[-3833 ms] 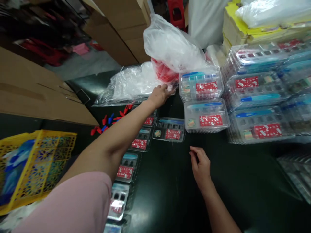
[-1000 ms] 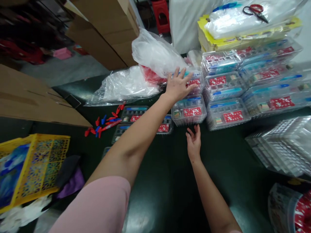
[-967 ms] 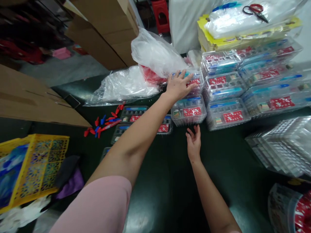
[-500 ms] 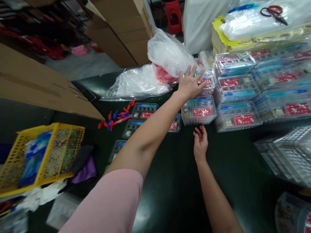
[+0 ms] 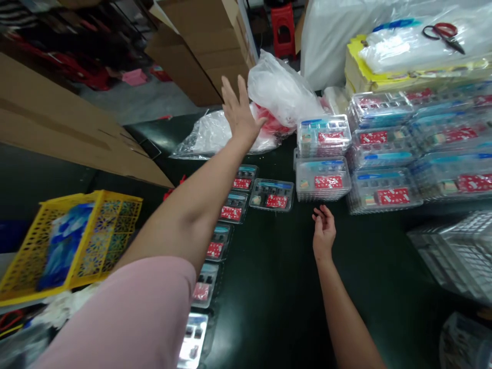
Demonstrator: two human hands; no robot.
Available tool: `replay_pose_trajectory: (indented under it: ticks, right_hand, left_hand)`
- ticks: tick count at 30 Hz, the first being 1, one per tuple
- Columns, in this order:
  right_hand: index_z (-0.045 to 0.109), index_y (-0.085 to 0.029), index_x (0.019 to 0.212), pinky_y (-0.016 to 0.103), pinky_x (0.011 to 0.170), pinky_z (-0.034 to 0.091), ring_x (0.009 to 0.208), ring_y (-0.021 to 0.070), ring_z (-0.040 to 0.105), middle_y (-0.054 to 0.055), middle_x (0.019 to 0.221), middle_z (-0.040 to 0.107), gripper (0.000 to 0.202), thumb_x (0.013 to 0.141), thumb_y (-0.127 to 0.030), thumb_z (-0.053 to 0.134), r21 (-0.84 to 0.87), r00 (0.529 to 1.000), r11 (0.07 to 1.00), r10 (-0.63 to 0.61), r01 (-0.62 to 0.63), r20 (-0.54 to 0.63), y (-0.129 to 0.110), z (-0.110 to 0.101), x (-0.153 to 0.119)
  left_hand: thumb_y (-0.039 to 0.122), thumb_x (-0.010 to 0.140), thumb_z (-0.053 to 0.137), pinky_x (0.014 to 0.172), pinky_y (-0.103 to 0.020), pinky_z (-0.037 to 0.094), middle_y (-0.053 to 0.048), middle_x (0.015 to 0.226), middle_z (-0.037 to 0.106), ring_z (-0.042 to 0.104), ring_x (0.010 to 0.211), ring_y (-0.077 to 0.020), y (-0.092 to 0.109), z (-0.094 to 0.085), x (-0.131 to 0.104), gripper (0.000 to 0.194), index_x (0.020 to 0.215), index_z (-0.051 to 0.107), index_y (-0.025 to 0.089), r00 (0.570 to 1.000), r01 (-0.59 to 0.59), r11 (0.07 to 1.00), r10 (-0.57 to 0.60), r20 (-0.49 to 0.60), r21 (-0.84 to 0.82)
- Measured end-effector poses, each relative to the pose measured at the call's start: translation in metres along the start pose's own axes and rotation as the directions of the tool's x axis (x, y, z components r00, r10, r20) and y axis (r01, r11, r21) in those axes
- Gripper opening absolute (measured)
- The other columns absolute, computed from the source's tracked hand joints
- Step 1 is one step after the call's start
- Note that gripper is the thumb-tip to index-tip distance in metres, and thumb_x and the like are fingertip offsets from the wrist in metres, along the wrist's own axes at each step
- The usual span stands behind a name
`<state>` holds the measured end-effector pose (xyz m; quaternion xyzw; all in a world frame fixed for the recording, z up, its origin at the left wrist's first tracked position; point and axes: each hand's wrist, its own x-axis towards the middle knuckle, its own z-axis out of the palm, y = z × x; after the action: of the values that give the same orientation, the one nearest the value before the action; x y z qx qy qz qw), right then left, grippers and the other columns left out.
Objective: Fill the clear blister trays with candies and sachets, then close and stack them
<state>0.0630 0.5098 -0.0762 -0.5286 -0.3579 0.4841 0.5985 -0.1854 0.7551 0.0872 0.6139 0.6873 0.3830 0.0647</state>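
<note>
Left hand [image 5: 241, 118] is held open, fingers spread, over the plastic bags [image 5: 215, 133], left of and behind the near case stack [image 5: 323, 182]. Right hand [image 5: 324, 233] is kept open, fingers loosely curled, just in front of that stack. Hands are held well apart. A single stationery case [image 5: 272, 195] is laid on the bench [image 5: 265, 266], just left of the stack.

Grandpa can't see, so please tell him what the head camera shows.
A person's open left hand reaches over plastic bags on a dark table; their right hand is near stacked clear cases with red packets. At left, a yellow basket.
</note>
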Motion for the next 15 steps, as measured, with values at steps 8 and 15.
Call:
replay_pose_trajectory:
  ticks: [8, 15]
  right_hand:
    - [0.059, -0.021, 0.125, 0.044, 0.097, 0.056, 0.114, 0.021, 0.063, 0.012, 0.127, 0.06, 0.033, 0.095, -0.033, 0.055, -0.043, 0.999, 0.999, 0.017, -0.015, 0.046, 0.0, 0.001, 0.002]
    - [0.063, -0.023, 0.123, 0.043, 0.093, 0.058, 0.111, 0.0222, 0.066, 0.011, 0.124, 0.062, 0.03, 0.095, -0.032, 0.056, -0.08, 0.994, 0.996, 0.053, -0.046, 0.091, -0.002, 0.0, 0.001]
  left_hand:
    - [0.021, 0.037, 0.102, 0.108, -0.063, -0.036, 0.012, 0.165, -0.018, -0.015, 0.149, -0.0388, 0.012, 0.05, 0.058, 0.143, 0.154, 0.02, 0.031, 0.917, 0.09, 0.996, -0.078, 0.391, -0.013]
    - [0.049, 0.066, 0.089, 0.116, -0.062, -0.024, 0.001, 0.157, 0.035, 0.009, 0.146, -0.0378, -0.04, 0.094, 0.067, 0.099, 0.144, 0.036, 0.019, 0.881, 0.418, 0.908, -0.411, 0.234, 0.022]
